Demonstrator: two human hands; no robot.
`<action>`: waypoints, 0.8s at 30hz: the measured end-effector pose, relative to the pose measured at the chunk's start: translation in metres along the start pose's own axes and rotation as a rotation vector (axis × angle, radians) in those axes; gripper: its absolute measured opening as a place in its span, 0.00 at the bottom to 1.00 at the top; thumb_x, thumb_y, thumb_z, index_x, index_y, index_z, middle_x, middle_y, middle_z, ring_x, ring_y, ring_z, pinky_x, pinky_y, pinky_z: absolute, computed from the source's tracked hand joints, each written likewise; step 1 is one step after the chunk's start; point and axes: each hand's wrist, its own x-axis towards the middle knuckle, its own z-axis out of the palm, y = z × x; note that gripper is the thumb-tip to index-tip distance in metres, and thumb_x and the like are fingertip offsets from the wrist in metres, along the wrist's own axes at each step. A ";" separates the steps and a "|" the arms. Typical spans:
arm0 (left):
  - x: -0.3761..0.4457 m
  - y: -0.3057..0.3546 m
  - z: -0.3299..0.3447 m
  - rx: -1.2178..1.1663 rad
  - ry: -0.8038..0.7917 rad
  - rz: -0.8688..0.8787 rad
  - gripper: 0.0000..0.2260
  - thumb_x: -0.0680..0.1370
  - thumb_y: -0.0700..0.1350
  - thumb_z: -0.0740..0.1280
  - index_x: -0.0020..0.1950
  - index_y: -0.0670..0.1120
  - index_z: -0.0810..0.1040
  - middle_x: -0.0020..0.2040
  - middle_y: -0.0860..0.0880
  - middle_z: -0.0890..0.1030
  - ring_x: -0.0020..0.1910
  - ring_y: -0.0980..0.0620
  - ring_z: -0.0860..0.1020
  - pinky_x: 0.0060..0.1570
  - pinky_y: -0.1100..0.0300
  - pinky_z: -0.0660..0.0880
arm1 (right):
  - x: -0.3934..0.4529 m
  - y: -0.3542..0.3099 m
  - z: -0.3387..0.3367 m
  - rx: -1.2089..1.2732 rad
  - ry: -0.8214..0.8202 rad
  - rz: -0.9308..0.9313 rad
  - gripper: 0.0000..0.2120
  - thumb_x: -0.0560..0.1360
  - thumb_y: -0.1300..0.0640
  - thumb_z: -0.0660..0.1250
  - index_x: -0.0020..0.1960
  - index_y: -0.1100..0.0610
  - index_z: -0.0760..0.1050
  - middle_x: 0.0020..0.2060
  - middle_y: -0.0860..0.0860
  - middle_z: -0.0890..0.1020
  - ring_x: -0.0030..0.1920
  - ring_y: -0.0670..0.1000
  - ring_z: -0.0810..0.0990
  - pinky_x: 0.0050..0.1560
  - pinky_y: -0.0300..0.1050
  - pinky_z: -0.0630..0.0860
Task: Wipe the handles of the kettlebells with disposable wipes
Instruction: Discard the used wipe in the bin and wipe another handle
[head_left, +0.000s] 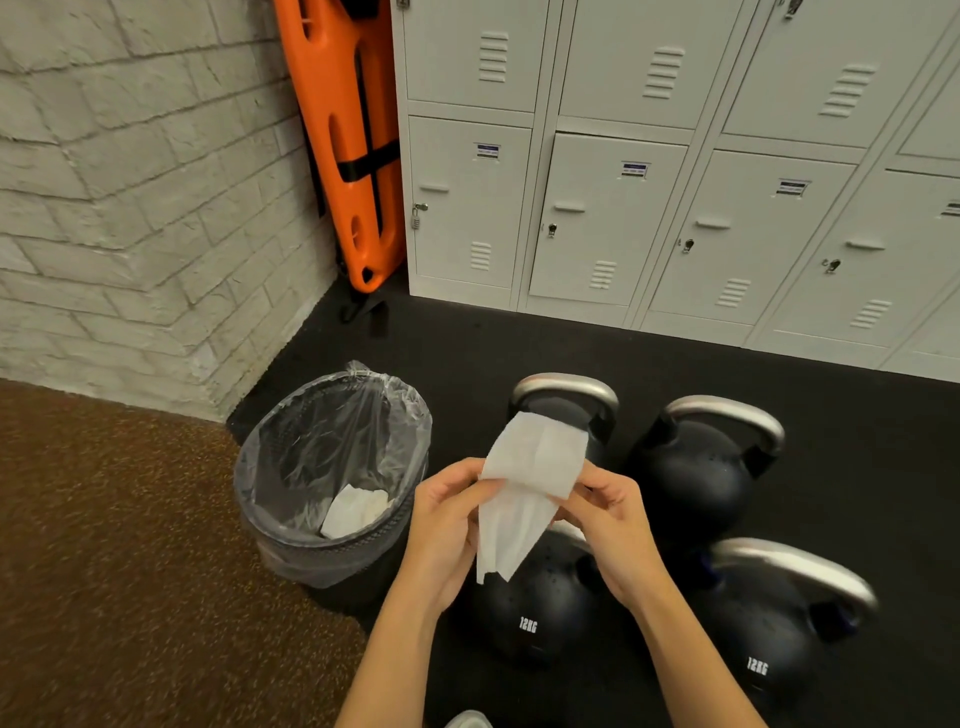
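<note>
We open up a clean wipe over the kettlebells.

Our left hand and right hand each pinch one side of the white wipe, so both grips are closed on it, and it hangs between them in the air. Four black kettlebells stand on the dark floor, under and past our hands. The near left kettlebell sits right below the wipe (its handle is mostly hidden behind the wipe and our hands). The near right kettlebell is off to the right, and its silver handle runs from left to right. The far left kettlebell and far right kettlebell stand behind. We think the wipe goes down next, and both hands look about as near. A bin with a used wipe in it stands to our left.
</note>
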 end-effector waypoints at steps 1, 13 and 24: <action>0.001 0.000 0.000 0.001 -0.009 -0.002 0.10 0.78 0.34 0.63 0.42 0.41 0.83 0.44 0.44 0.84 0.45 0.45 0.83 0.46 0.51 0.81 | 0.001 0.002 0.000 0.016 -0.017 0.004 0.07 0.74 0.61 0.70 0.49 0.64 0.83 0.50 0.53 0.84 0.53 0.53 0.83 0.44 0.43 0.81; 0.015 -0.006 -0.004 0.002 -0.042 0.078 0.09 0.69 0.31 0.73 0.47 0.41 0.84 0.55 0.42 0.82 0.54 0.45 0.82 0.49 0.51 0.79 | 0.007 0.003 0.004 0.237 0.023 0.213 0.23 0.66 0.55 0.78 0.60 0.50 0.77 0.51 0.55 0.83 0.53 0.56 0.83 0.49 0.52 0.81; 0.047 -0.059 -0.031 0.159 0.143 0.058 0.12 0.81 0.37 0.60 0.55 0.48 0.82 0.53 0.50 0.85 0.55 0.53 0.82 0.56 0.61 0.74 | 0.040 0.002 -0.012 -0.428 0.242 -0.065 0.11 0.79 0.53 0.65 0.40 0.55 0.79 0.34 0.42 0.81 0.38 0.42 0.79 0.40 0.41 0.73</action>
